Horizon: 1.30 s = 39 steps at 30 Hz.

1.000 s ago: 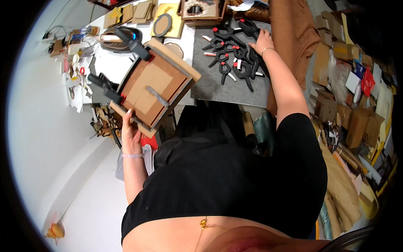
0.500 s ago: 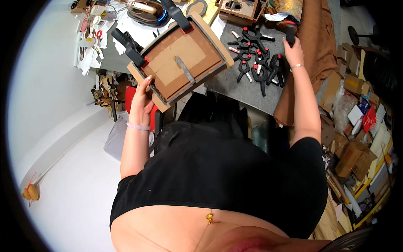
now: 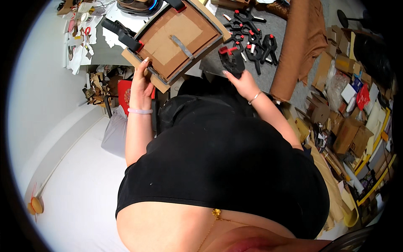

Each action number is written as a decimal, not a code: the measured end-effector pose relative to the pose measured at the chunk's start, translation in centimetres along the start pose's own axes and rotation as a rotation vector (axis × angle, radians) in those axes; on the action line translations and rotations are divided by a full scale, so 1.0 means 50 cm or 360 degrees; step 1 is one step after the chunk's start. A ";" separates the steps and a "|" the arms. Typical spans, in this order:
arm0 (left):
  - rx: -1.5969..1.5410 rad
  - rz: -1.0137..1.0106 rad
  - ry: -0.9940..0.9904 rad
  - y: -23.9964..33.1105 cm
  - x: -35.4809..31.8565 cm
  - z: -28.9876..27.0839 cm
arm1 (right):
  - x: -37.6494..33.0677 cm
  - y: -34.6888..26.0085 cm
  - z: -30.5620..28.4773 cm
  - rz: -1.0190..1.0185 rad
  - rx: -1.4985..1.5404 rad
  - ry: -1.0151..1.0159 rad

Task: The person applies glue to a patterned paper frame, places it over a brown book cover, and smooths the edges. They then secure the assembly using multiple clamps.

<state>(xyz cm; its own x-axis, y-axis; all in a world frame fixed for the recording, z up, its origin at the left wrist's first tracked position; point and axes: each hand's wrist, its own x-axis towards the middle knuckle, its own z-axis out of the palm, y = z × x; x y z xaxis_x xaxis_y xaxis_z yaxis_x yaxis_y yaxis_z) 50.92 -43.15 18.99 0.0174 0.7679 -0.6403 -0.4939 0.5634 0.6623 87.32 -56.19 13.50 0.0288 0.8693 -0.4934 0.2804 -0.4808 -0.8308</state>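
Note:
My left hand [image 3: 143, 80] grips the lower left corner of a brown rectangular frame [image 3: 175, 47], a shallow box-like piece with dark edges, thin boards along its sides and a grey strip across its inside. Two black clamps with red pads bite its edge: one clamp [image 3: 121, 34] on the left side, another [image 3: 176, 4] at the top, partly cut off by the picture's edge. In my right hand [image 3: 244, 85] is a black spring clamp [image 3: 231, 61] with red pads, its jaws pointing up, close to the frame's lower right side but apart from it.
Several black spring clamps [image 3: 254, 40] with red tips lie on the grey table [image 3: 279, 35]. A roll of brown material [image 3: 296, 46] lies at the table's right. Papers and tools cover the far left; cardboard boxes [image 3: 352, 134] and scraps crowd the right. A red chair [image 3: 124, 94] stands below the frame.
My right hand has swung from the far right, over the brown roll, in toward the frame, bringing the spring clamp. The frame stays in my left hand and sits slightly higher in view.

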 end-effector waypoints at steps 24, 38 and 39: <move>0.0251 0.0171 -0.0074 0.013 -0.014 0.027 | 0.071 -0.147 -0.007 -0.0234 -0.0579 -0.0036; 0.0242 0.0164 -0.0056 0.014 -0.016 0.027 | 0.060 -0.139 -0.011 -0.0195 -0.0547 -0.0021; 0.0239 0.0159 -0.0062 0.015 -0.017 0.026 | 0.058 -0.140 -0.011 -0.0196 -0.0553 -0.0014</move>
<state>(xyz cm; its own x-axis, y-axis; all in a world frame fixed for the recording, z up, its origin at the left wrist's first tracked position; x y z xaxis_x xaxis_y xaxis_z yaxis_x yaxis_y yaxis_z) 51.68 -42.97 20.52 0.0101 0.8318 -0.5550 -0.3594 0.5209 0.7743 85.98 -50.25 18.01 -0.0332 0.9164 -0.3988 0.5905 -0.3039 -0.7476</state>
